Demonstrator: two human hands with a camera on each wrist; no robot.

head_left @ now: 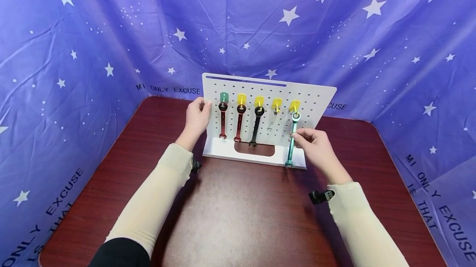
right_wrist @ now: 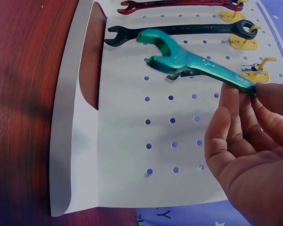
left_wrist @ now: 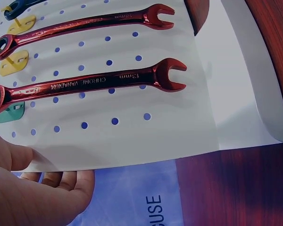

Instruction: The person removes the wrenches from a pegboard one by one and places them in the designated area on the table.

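My right hand pinches a teal-green combination wrench by its shank, between thumb and fingers. Its ring end overlaps the rightmost yellow hook in the head view, and its open jaw points down. At the left edge of a white pegboard, my left hand grips the panel, thumb in front and fingers behind. Two red wrenches, a black wrench and a silver wrench hang on the other hooks. The right wrist view shows the silver one mostly hidden behind the green wrench.
The pegboard stands on a white base with a cut-out, on a dark red wooden table. One hook plate is green, the others yellow. A purple star-patterned curtain surrounds the table's back and sides.
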